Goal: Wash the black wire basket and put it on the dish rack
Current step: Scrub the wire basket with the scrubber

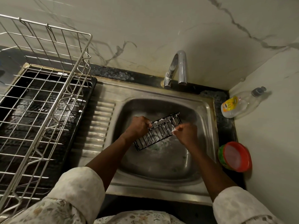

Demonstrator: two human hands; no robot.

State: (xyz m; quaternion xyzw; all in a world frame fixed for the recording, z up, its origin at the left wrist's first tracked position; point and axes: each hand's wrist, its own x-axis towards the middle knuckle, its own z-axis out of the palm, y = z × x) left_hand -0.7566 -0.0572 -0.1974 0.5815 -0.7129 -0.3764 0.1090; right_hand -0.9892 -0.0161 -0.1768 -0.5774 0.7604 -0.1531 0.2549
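Dark speckled stone desk [123, 75] along pale veined walls, with a steel sink [208, 110] sunk into it, ribbed drainboard [100, 123] to the sink's left and chrome tap [179, 68] behind. At left, a black tray [92, 89] carrying the steel wire dish rack [71, 81]. In the back right corner, a clear bottle [237, 104] with yellow label, against the wall. Just right of the sink, a green tub [234, 156] with red lid.

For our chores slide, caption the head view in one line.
Left hand grips the soapy black wire basket over the sink; right hand pinches its rim.
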